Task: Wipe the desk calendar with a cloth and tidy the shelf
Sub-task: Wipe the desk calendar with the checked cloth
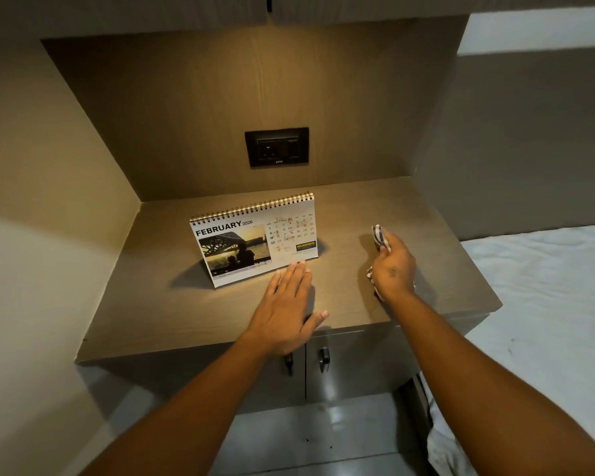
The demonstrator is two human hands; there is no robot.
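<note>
A spiral-bound desk calendar [255, 240] stands upright on the wooden shelf [158, 304], showing February 2026 with a sunset photo; brownish smudges mark its date grid. My left hand [285, 304] lies flat and open on the shelf, fingertips just in front of the calendar's lower right edge. My right hand [392, 266] hovers to the right of the calendar, closed around a checked cloth [380, 237] that sticks out above and below the fist.
A dark wall socket plate [276, 147] sits in the back panel above the shelf. Below the shelf are two cabinet doors with dark handles [323, 359]. A bed with a white sheet [547, 304] lies to the right. Walls close in the left side.
</note>
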